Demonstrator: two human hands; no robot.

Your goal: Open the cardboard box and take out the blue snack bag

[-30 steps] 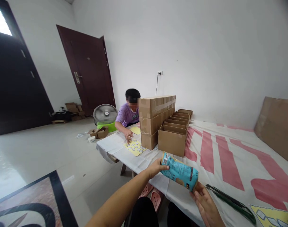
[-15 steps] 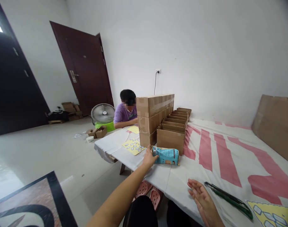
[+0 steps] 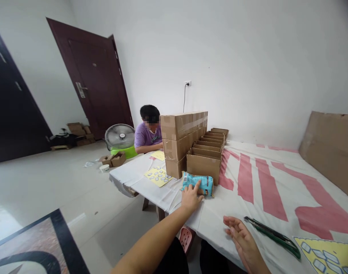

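A blue snack bag (image 3: pixel 205 183) lies on its side on the cloth-covered table, against the front of an upright-walled open carton (image 3: pixel 204 165). My left hand (image 3: pixel 191 196) rests on the bag's near side, fingers spread and index finger stretched along it. Near the table's front edge, my right hand (image 3: pixel 242 238) is half turned up, fingers loosely extended with nothing in them. Just right of it lies a green utility knife (image 3: pixel 272 236). A yellow sheet with drawn shapes (image 3: pixel 328 253) sits beyond the knife at the lower right.
Sealed cardboard boxes (image 3: pixel 176 148) form a stacked wall, with a row of open cartons beside it. Behind the wall a person in a purple top (image 3: pixel 146 136) leans on the table. Another yellow sheet (image 3: pixel 158 176) lies left. A fan (image 3: pixel 120 137) stands on the floor.
My left hand has shifted from the bag's left end onto its near side, and its fingers have spread. The bag stays by the carton. My right hand has barely moved.
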